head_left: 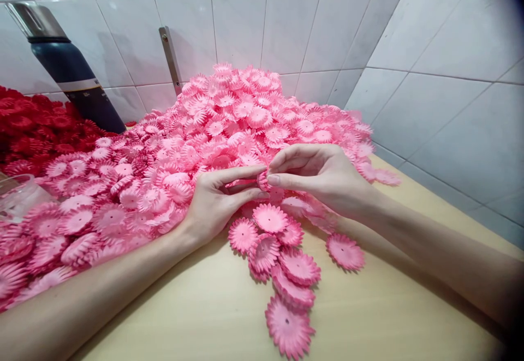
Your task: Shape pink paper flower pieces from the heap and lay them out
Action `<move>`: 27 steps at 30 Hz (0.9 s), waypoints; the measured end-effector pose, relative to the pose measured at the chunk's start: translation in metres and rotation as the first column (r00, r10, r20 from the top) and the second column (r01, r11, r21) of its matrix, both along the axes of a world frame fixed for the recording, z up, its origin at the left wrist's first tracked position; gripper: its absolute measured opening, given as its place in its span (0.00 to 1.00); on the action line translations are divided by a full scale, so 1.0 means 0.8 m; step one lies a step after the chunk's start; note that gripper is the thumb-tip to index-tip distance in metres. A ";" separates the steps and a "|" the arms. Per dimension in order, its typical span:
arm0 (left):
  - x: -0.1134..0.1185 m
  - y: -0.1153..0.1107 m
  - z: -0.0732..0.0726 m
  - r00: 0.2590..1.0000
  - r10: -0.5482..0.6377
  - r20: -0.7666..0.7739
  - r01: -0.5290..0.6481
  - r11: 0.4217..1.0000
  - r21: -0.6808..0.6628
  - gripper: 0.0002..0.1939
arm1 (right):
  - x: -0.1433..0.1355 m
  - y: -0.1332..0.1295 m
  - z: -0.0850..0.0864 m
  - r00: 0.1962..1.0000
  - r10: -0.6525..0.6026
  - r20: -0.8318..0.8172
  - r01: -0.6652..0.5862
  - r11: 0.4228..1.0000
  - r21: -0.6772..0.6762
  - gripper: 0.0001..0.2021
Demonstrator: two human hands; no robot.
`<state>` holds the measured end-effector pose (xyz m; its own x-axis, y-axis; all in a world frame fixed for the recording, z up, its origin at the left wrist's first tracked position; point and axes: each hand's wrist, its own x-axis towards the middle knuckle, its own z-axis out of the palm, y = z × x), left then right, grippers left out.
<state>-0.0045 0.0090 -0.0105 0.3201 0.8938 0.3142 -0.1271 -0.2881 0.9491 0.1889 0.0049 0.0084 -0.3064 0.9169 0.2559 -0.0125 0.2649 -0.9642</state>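
Between my two hands is a small pink paper flower (264, 181), seen nearly edge-on. My left hand (223, 191) pinches it from the left, thumb below and fingers above. From the right, my right hand (315, 172) closes its thumb and fingertips on the flower's other edge. Part of the flower is hidden by the fingertips. Just below the hands, several loose pink flowers (287, 321) with scalloped rims and a dark centre hole lie in a trail on the table. One more flower (346, 251) lies apart, under my right forearm's side.
A large heap of pink flowers (229, 115) rises behind the hands and spreads left. Red flowers (36, 131) are piled at far left, beside a dark blue bottle (77, 71). A clear plastic cup (20, 200) sits at the left edge. Tiled walls (307, 17) bound the wooden table (196, 306).
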 end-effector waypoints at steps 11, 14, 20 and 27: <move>-0.001 0.001 -0.001 1.000 0.003 -0.014 -0.003 1.000 0.007 0.18 | 0.001 0.001 -0.001 1.000 0.010 0.010 -0.010 1.000 0.000 0.11; -0.001 0.001 -0.001 1.000 0.000 -0.013 0.001 1.000 0.008 0.18 | 0.000 0.001 0.000 1.000 0.006 0.014 -0.006 1.000 0.002 0.11; -0.001 0.001 -0.001 1.000 -0.011 0.000 0.011 1.000 0.002 0.18 | 0.001 0.001 0.000 1.000 0.010 -0.001 -0.010 1.000 -0.003 0.11; 0.000 0.001 -0.001 1.000 -0.019 0.003 0.019 1.000 -0.015 0.18 | 0.001 0.000 0.000 1.000 0.011 0.003 -0.011 1.000 -0.001 0.10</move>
<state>-0.0048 0.0094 -0.0111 0.3360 0.8922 0.3018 -0.1354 -0.2714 0.9529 0.1898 0.0051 0.0082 -0.3171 0.9137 0.2543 -0.0124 0.2641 -0.9644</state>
